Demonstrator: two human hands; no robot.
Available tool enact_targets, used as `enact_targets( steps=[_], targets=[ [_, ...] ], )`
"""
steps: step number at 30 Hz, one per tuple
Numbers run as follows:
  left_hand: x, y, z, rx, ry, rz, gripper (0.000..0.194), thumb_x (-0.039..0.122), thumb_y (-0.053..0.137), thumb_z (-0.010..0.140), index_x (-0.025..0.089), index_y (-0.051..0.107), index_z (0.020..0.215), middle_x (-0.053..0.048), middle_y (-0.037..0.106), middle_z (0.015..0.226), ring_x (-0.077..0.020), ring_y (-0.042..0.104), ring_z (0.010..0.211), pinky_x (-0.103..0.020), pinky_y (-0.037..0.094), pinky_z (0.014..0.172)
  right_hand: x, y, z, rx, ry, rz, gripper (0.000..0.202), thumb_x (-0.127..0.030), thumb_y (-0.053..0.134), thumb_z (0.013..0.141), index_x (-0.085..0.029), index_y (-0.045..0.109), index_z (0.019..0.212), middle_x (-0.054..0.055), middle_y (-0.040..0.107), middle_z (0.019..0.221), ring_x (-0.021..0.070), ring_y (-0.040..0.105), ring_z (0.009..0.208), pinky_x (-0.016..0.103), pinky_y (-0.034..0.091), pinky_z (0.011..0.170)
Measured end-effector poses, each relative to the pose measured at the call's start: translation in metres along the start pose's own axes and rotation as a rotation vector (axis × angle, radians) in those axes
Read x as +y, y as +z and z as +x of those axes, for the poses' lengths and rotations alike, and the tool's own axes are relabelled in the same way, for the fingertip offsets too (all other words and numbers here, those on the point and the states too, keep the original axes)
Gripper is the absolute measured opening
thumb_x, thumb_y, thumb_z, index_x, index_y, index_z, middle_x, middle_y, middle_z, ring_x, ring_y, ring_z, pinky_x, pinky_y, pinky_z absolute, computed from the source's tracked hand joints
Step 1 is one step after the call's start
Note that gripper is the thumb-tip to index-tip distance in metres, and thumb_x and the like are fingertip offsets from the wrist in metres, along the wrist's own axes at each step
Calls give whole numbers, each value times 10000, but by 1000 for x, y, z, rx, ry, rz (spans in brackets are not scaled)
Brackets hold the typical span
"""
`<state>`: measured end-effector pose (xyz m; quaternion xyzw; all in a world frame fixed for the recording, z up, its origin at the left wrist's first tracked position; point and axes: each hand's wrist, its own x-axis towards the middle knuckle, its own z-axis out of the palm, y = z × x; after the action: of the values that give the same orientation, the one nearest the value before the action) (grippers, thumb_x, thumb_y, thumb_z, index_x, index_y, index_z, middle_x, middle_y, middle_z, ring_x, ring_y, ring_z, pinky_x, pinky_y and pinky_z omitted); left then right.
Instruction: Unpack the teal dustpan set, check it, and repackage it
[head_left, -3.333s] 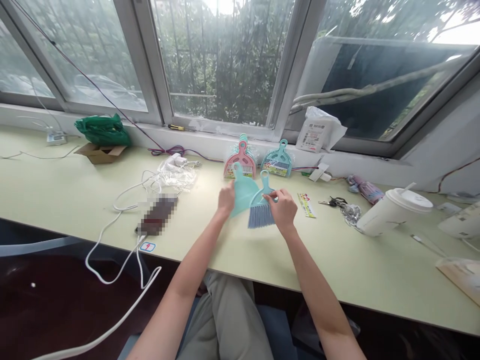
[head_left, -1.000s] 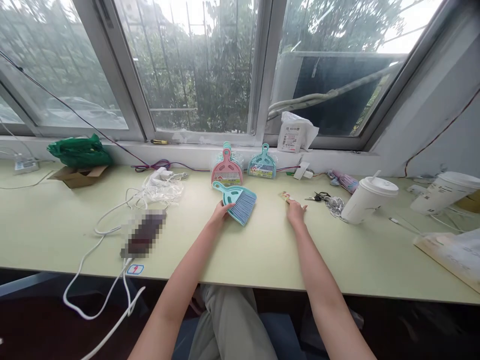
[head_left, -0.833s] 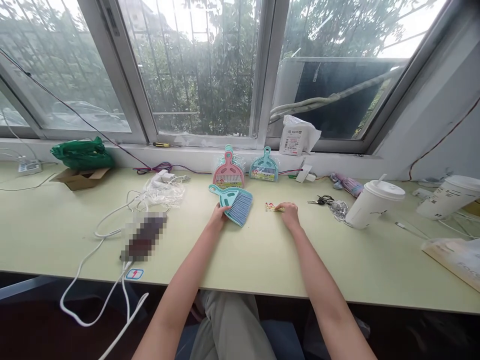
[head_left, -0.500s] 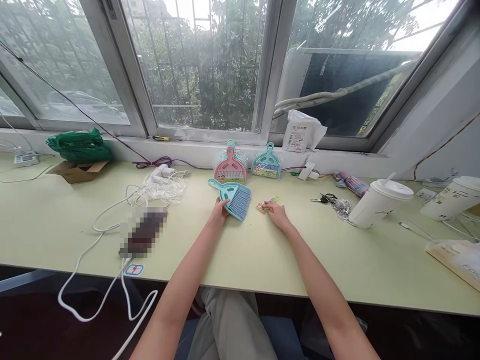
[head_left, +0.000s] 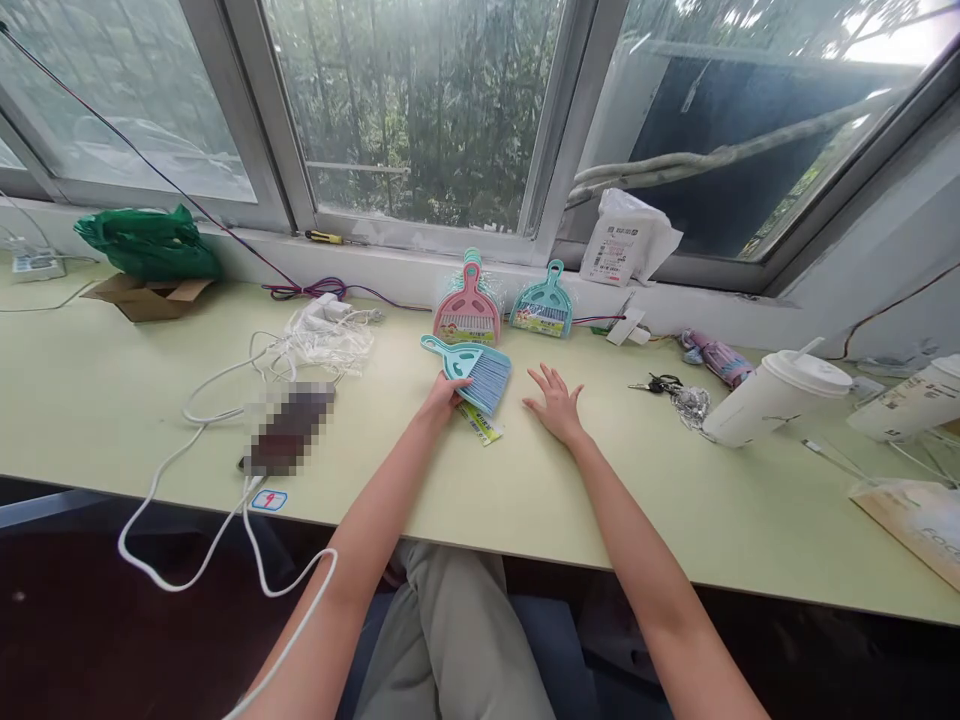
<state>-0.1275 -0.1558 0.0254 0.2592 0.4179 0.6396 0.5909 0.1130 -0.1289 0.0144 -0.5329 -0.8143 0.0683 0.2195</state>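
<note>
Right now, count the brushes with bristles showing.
3: one brush in the left hand, one on the pink dustpan, one on the teal dustpan beside it; others may be hidden behind.

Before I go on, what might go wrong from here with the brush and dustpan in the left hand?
1. The label card juts from under the brush-and-dustpan set; it might slip or crease, as I can't tell whether the left hand grips it too.
2. The white cable hangs past the table edge and overlaps the left forearm in view; that arm could snag it.
3. The pink set stands just behind; lifting could knock it.
</note>
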Motion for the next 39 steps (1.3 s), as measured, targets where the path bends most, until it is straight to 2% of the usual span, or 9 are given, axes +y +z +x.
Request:
enact_targets(
  steps=[7, 11, 18, 22, 27, 32, 35, 37, 39],
  targets=[
    [15, -16, 10, 62, 115, -208, 323, 19, 671, 631, 168, 578, 902, -18, 664, 810, -109, 624, 654, -207, 525, 589, -45, 3, -9, -268, -327, 106, 503, -499, 366, 936, -370, 362, 1422, 12, 286, 1541, 300, 129, 1455, 752, -18, 1040],
    [27, -22, 8, 104, 192, -312, 367, 3, 648, 651, 174, 589, 970, -13, 674, 831, -102, 639, 701, -178, 517, 606, -66, 12, -12, -307, -444, 64, 443, -473, 384, 938, -358, 463, 1359, 12, 347, 1515, 291, 189, 1442, 727, -19, 1062],
    [27, -22, 4, 145, 138, -266, 407, -15, 638, 664, 182, 599, 1018, -4, 669, 826, -86, 618, 657, -175, 504, 612, -34, 15, -2, 3, -99, -14, 235, -374, 483, 903, -265, 676, 981, 35, 568, 1339, 271, 386, 1330, 653, 28, 1109],
    [23, -19, 4, 131, 98, -237, 409, -24, 635, 668, 177, 595, 1022, -15, 659, 832, -95, 621, 668, -214, 523, 674, -16, 10, 0, 41, 68, 34, 298, -191, 426, 899, -275, 654, 1072, 18, 551, 1358, 248, 436, 1272, 641, 113, 1097],
    [21, -18, 3, 118, 119, -199, 435, -20, 640, 659, 190, 586, 1036, -14, 657, 867, -97, 622, 697, -210, 522, 671, -19, 12, 0, 32, 39, -8, 396, -181, 358, 925, -273, 578, 1240, 53, 559, 1355, 253, 453, 1263, 640, 30, 1102],
    [21, -19, 4, 132, 110, -203, 459, -16, 648, 643, 197, 571, 1042, -12, 654, 881, -105, 628, 717, -200, 515, 634, -22, 8, -2, -88, -154, 94, 378, -126, 385, 873, -317, 708, 925, -36, 633, 1252, 246, 435, 1292, 690, -79, 1063],
    [21, -21, 4, 161, 122, -224, 481, -36, 639, 629, 200, 559, 1041, -6, 651, 870, -98, 621, 704, -201, 515, 641, -22, 1, -4, 41, -97, 77, 398, -67, 392, 822, -285, 724, 801, -29, 657, 1212, 227, 497, 1220, 597, 59, 1111],
    [22, -22, 4, 174, 135, -244, 496, -53, 626, 620, 203, 554, 1039, 1, 649, 857, -96, 620, 703, -205, 518, 656, -25, -2, -5, 126, 19, 61, 323, -143, 440, 847, -271, 727, 922, 13, 660, 1209, 236, 549, 1147, 520, 214, 1085],
    [22, -23, 5, 178, 143, -254, 499, -58, 618, 615, 203, 556, 1035, 5, 648, 840, -99, 622, 707, -212, 523, 671, -30, -2, -6, 65, 39, 67, 290, -291, 501, 870, -280, 690, 1090, 30, 636, 1255, 257, 551, 1152, 476, 304, 1037]
  ],
)
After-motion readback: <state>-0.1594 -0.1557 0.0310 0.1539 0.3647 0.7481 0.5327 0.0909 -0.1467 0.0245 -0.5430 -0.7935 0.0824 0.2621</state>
